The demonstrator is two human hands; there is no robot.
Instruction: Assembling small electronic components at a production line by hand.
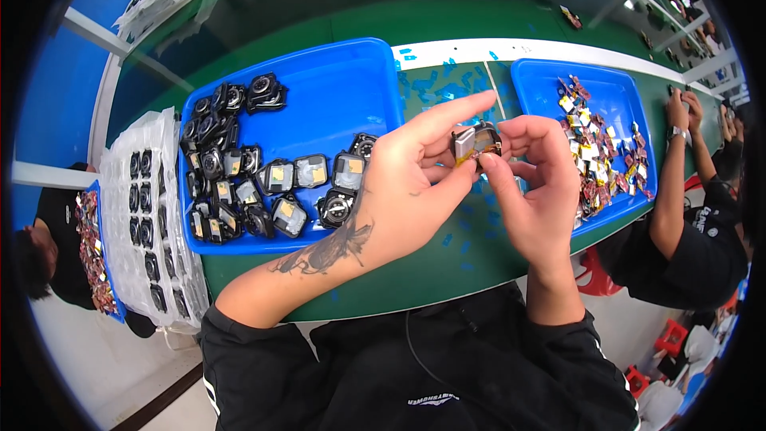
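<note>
Between both hands, above the green table, is a black smartwatch case (487, 137) with a silvery block and a yellowish strip at its side. My left hand (407, 183) grips it from the left, thumb below and index finger stretched past it. My right hand (538, 179) pinches its right and lower edge with thumb and fingers. To the left, a blue tray (319, 72) holds many black watch cases (279, 175), some with a pale square face up, some with a round back up. A second blue tray (535, 76) on the right carries a heap of small circuit parts (594, 152).
Small blue film scraps (447, 80) litter the green table (383, 287) between the trays. White moulded trays (144, 191) with watch cases stand at the far left. A white rail (447, 53) runs behind. Co-workers sit on both sides, one arm (670, 183) at the right.
</note>
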